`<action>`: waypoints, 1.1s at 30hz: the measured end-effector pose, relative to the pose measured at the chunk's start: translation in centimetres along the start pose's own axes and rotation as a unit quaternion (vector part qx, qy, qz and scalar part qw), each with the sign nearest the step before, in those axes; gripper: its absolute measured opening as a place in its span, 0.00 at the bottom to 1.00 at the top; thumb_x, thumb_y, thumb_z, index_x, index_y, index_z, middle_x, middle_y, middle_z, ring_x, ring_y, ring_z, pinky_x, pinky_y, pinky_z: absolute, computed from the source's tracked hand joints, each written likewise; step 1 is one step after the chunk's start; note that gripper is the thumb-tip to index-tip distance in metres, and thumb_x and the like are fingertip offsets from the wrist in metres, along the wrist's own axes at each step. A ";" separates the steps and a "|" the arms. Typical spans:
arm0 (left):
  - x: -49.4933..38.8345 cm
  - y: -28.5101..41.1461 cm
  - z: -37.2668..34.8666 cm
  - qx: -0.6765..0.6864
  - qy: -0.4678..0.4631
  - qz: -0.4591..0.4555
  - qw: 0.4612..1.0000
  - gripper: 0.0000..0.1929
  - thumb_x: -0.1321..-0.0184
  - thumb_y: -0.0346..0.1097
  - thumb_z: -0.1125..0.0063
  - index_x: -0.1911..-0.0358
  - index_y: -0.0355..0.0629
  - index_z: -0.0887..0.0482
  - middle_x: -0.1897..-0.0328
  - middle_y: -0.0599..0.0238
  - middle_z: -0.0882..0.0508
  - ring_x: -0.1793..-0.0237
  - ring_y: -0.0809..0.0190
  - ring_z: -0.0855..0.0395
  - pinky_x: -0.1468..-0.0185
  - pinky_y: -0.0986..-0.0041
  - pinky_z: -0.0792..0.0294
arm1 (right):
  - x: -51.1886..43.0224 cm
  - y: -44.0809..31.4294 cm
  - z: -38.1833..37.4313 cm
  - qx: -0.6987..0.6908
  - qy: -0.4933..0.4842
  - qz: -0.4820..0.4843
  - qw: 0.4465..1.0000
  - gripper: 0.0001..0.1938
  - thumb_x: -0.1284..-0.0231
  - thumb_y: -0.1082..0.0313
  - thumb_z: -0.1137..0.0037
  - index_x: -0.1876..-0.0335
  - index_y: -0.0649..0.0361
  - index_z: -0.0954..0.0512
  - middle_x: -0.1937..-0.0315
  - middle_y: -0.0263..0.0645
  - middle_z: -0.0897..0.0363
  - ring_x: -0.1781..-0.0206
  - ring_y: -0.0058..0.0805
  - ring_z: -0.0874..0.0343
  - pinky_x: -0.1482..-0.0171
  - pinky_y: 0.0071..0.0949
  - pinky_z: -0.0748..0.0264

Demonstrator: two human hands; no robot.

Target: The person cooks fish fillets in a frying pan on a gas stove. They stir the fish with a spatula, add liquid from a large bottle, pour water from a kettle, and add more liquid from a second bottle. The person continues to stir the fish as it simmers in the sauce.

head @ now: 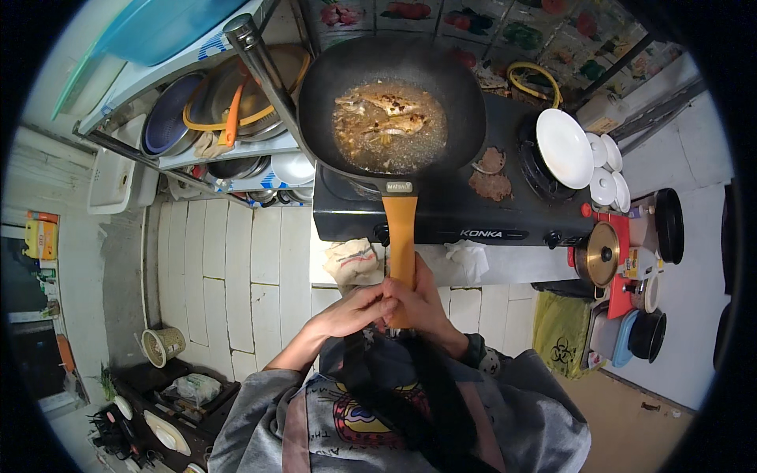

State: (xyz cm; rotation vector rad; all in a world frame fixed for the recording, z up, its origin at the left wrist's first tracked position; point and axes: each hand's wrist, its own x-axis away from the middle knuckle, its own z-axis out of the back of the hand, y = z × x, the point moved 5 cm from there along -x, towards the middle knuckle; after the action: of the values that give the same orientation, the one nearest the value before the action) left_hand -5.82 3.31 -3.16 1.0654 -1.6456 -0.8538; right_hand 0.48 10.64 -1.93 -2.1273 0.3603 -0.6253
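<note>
A deep dark frying pan [464, 118] is over the left side of a black KONKA gas stove [437, 219]. Whether it rests on the burner or is raised cannot be told. Browned fish [393, 124] lies in bubbling brown liquid inside it. My right hand [424, 304] wraps the lower end of the pan's orange handle [402, 230]. From the other side my left hand [352, 310] closes at the handle, its fingertips meeting those of my right hand. A folded cloth [353, 260] lies on the counter edge just beyond my left hand.
A white plate [565, 148] sits over the right burner, beside stacked white dishes [604, 188]. Two brown scraps [492, 177] lie on the stovetop. Crumpled white tissue [470, 260] is at the counter's front. A lidded pot [597, 254] stands right; a metal rack [236, 156] holds bowls and lids left.
</note>
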 end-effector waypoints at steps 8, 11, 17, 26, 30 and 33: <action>1.6 1.3 8.2 -0.119 0.069 -0.091 0.986 0.13 0.38 0.37 0.63 0.65 0.36 0.26 0.65 0.60 0.22 0.66 0.65 0.23 0.62 0.76 0.31 | -0.4 -0.1 0.1 0.020 0.040 -0.041 0.998 0.16 0.48 0.75 0.57 0.53 0.64 0.42 0.80 0.37 0.34 0.86 0.23 0.33 0.82 0.21 0.34; 5.8 4.4 19.2 -0.067 0.446 -0.194 0.871 0.13 0.43 0.47 0.55 0.72 0.44 0.27 0.74 0.67 0.23 0.74 0.70 0.26 0.71 0.82 0.35 | 0.0 -0.4 -0.2 0.011 0.047 -0.033 0.998 0.17 0.48 0.73 0.57 0.52 0.64 0.42 0.79 0.37 0.35 0.85 0.23 0.32 0.81 0.21 0.34; 6.5 7.8 31.2 0.154 0.556 -0.169 0.799 0.36 0.48 0.60 0.53 0.52 0.30 0.39 0.63 0.55 0.27 0.64 0.62 0.24 0.63 0.75 0.27 | 0.2 -0.5 -0.5 0.043 0.060 -0.053 0.996 0.16 0.46 0.72 0.58 0.51 0.62 0.41 0.78 0.37 0.34 0.83 0.23 0.32 0.79 0.21 0.33; 2.4 7.2 33.3 0.053 0.509 -0.004 0.859 0.35 0.53 0.66 0.53 0.63 0.33 0.31 0.71 0.57 0.24 0.74 0.64 0.22 0.73 0.76 0.25 | 0.3 -0.9 0.6 0.086 0.014 -0.057 0.995 0.18 0.39 0.64 0.64 0.46 0.62 0.39 0.74 0.38 0.29 0.72 0.20 0.28 0.68 0.17 0.30; -1.9 7.5 32.6 0.204 0.398 -0.041 0.894 0.29 0.46 0.60 0.56 0.62 0.34 0.30 0.67 0.51 0.22 0.69 0.60 0.20 0.73 0.77 0.24 | -0.5 -1.8 2.7 0.188 0.086 -0.033 0.978 0.16 0.39 0.62 0.62 0.50 0.62 0.34 0.73 0.35 0.28 0.70 0.17 0.29 0.68 0.15 0.32; -4.1 8.2 32.4 0.294 0.324 -0.086 0.895 0.25 0.44 0.56 0.58 0.62 0.36 0.28 0.71 0.55 0.21 0.72 0.62 0.20 0.76 0.79 0.25 | -0.7 -3.0 4.0 0.176 0.069 0.013 0.982 0.14 0.39 0.61 0.61 0.53 0.62 0.33 0.73 0.34 0.27 0.72 0.16 0.29 0.69 0.14 0.32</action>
State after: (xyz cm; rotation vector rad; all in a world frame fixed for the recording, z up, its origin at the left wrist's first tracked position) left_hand -38.23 11.86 -6.76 1.7079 -1.2472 -0.0363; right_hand 2.20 15.40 -1.72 -1.7458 0.3258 -0.7630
